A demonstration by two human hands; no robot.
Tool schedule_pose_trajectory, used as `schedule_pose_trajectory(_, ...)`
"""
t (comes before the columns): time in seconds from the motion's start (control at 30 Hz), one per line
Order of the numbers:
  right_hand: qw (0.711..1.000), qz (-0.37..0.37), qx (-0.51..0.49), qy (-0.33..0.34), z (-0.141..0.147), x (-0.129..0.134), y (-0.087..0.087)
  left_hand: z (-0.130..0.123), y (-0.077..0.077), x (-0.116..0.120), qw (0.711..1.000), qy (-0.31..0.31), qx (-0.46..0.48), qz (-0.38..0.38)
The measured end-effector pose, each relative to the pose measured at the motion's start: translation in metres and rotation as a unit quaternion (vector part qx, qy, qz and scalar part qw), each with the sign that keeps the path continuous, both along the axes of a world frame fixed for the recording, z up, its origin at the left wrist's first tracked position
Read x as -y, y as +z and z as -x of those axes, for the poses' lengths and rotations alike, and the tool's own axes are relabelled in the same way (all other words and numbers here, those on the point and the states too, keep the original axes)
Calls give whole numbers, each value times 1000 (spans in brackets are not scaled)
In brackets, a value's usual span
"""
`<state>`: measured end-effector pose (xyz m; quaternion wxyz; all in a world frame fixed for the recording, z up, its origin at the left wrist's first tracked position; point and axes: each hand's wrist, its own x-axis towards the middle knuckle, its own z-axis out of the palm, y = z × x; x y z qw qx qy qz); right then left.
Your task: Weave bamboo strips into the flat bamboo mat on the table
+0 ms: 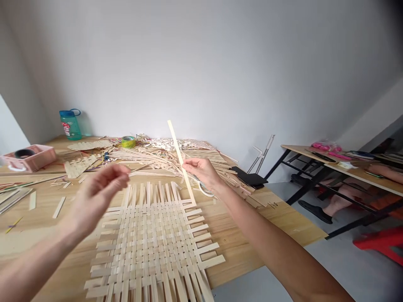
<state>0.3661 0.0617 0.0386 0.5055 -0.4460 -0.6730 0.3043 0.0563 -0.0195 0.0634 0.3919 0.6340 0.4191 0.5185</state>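
A teal bottle (71, 128) with a blue lid (66, 113) stands before the pale wall (201, 67) at the left of the frame, beyond a pink basket (39, 162) holding a black ring (25, 153). A yellow-green roll of tape (128, 143) sits left of centre. At right, a second surface (300, 152) carries bright pink items (325, 146); beneath it shows a co-worker's leg (341, 199) in a black shoe (315, 212). Red furniture (379, 244), partly cut off, occupies the lower right.

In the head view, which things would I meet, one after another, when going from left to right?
Pink plastic crate, blue-lidded teal bottle, yellow-green tape roll, pale flat strip held in the right hand, black shoe, red object at the right edge.
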Motion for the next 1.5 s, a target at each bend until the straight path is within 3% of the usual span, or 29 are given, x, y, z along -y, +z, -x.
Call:
schedule_pose_trajectory(0.17, 983, 103, -108, 107, 57, 28, 7, -28, -35, -4, 984, -138, 70, 88)
schedule_pose_trajectory(0.3, 962, 162, -181, 127, 93, 43, 0, -32, -48, -1, 971, -190, 97, 108)
schedule_pose_trajectory(0.4, 956, 163, -211, 125, 106, 48, -6, -24, -53, -2, 966, -200, 97, 131)
schedule_pose_trajectory(0.53, 957, 129, -231, 116, 105, 48, -13, -10, -61, -9, 964, -194, 57, 174)
schedule_pose_trajectory(0.73, 966, 80, -229, 89, 94, 45, -24, -1, -67, -23, 971, -190, 31, 142)
schedule_pose_trajectory(1.1, 953, 125, -245, 126, 89, 48, -25, 1, -68, -24, 975, -195, -7, 110)
schedule_pose_trajectory(1.33, 932, 134, -328, 69, 86, 41, -28, -1, -71, -19, 970, -212, -31, 120)
schedule_pose_trajectory(1.5, 903, 109, -415, -7, 61, 31, -18, 0, -74, -21, 969, -214, -31, 122)
